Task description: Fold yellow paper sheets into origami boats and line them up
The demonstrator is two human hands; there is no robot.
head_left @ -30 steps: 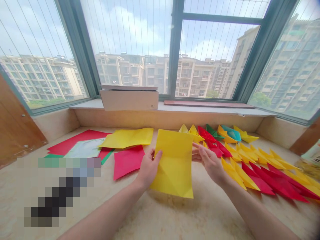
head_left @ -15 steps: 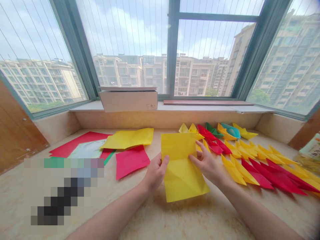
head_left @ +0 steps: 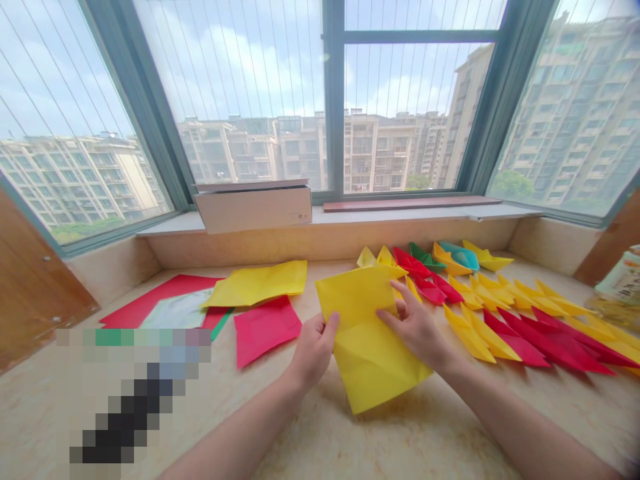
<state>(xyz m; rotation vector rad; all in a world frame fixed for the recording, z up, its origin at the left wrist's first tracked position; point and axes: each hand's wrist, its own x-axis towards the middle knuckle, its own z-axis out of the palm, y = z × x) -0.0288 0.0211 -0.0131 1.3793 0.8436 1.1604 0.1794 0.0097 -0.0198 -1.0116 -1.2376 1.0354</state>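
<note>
A creased yellow paper sheet (head_left: 365, 347) lies turned at an angle on the marble surface (head_left: 310, 433) in front of me. My left hand (head_left: 313, 350) pinches its left edge, thumb on top. My right hand (head_left: 417, 327) rests on the sheet's right part with fingers stretched out flat over the paper, touching it near the upper right corner.
Loose yellow (head_left: 257, 283) and red (head_left: 265, 327) sheets lie to the left. Rows of folded yellow, red, green and teal paper boats (head_left: 500, 313) cover the right side. A cardboard box (head_left: 253, 207) sits on the window sill. A pixelated patch hides the lower left.
The yellow sheet has been turned counter-clockwise and laid lower on the surface. My right hand moved from its right edge onto its top. The view tilted down slightly.
</note>
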